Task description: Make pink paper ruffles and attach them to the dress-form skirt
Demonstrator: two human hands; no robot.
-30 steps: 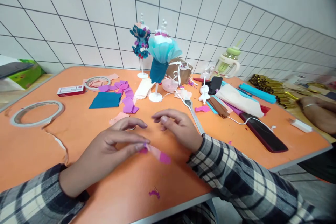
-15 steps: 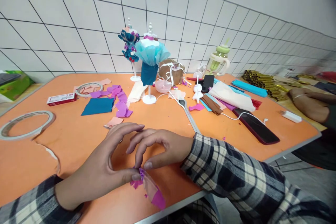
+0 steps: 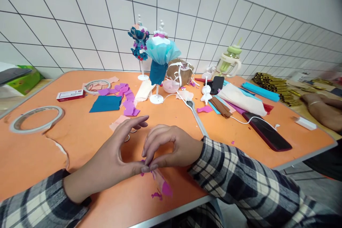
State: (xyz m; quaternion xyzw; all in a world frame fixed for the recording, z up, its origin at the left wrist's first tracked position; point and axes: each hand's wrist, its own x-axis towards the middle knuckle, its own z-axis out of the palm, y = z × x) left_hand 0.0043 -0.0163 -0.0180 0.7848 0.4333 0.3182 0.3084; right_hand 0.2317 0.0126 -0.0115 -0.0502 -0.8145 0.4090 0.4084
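Observation:
A small pink-and-purple piece of crepe paper (image 3: 162,183) hangs from the meeting fingertips of both hands, near the table's front edge. My right hand (image 3: 171,146) is closed in a pinch, thumb and forefinger at the paper's gathered end. My left hand (image 3: 114,160) has its thumb tip pressed at the same spot; its forefinger arches away and its other fingers are partly hidden. A dark purple scrap (image 3: 156,195) lies under the paper. Behind my left hand show ring-shaped handles (image 3: 127,138), probably of scissors, and a peach paper piece (image 3: 117,123).
Two small dress-form stands, one with a turquoise paper skirt (image 3: 162,52) and one with blue ruffles (image 3: 139,41), stand at the back. Tape rolls (image 3: 16,126), a blue paper sheet (image 3: 105,103), purple scraps (image 3: 130,103), a phone (image 3: 267,133) and a bottle (image 3: 227,62) lie around. A person's arm (image 3: 324,110) rests at right.
My right thumb and forefinger have closed together against my left thumb at the paper's gathered end. A dark purple scrap now shows apart below. The whole view has shifted slightly.

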